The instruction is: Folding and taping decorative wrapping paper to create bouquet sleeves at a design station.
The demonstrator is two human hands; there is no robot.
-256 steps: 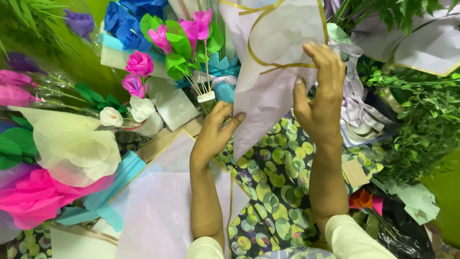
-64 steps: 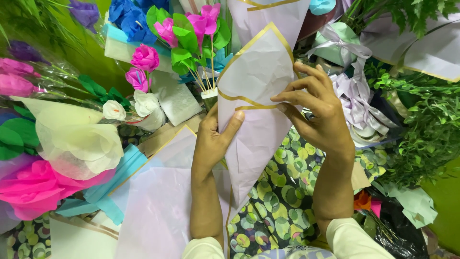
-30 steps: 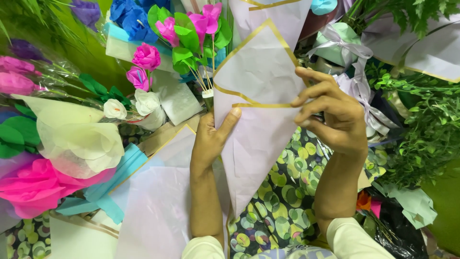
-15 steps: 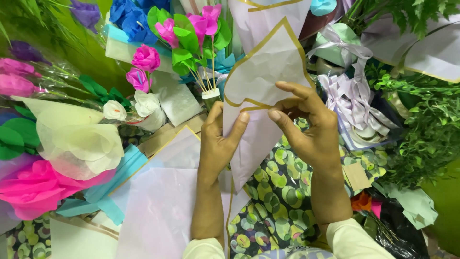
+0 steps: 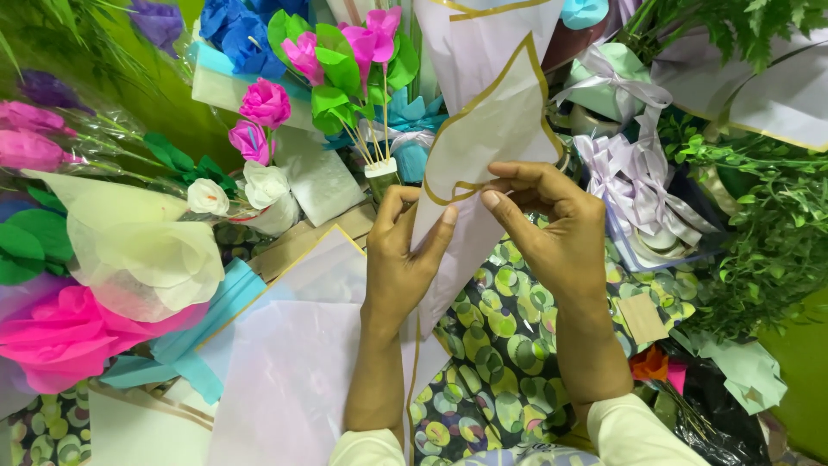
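We have both hands on one sheet (image 5: pixel 483 147) of pale lilac wrapping paper with a gold edge. It stands up between them, its pointed corner uppermost, above a cloth (image 5: pixel 500 345) printed with green circles. Our left hand (image 5: pixel 398 259) is partly closed on the sheet's left edge, thumb in front and fingers behind, as far as we can see. Our right hand (image 5: pixel 552 229) pinches a folded flap near the middle, thumb and forefinger close together, the other fingers curled loosely over the paper. The gold border runs in a curve across the fold, just above our fingertips.

A second gold-edged sheet (image 5: pixel 483 34) lies behind the first, toward the top. A third, larger lilac sheet (image 5: pixel 293 362) lies flat at lower left, partly under our left forearm.

Left of our hands stands a bunch of paper flowers: pink blooms (image 5: pixel 267 103) with green leaves (image 5: pixel 332 73) on thin sticks, two small white roses (image 5: pixel 259 185), and blue flowers (image 5: pixel 233 30) further back. A big cream paper flower (image 5: pixel 138 250) and a big pink one (image 5: pixel 60 336) lie at far left, with a turquoise strip (image 5: pixel 203 324) beside them.

To the right of our hands lie lilac ribbon bows (image 5: pixel 634 177), and beyond them green foliage (image 5: pixel 759 233). An orange scrap (image 5: pixel 647 362) sits near our right forearm.
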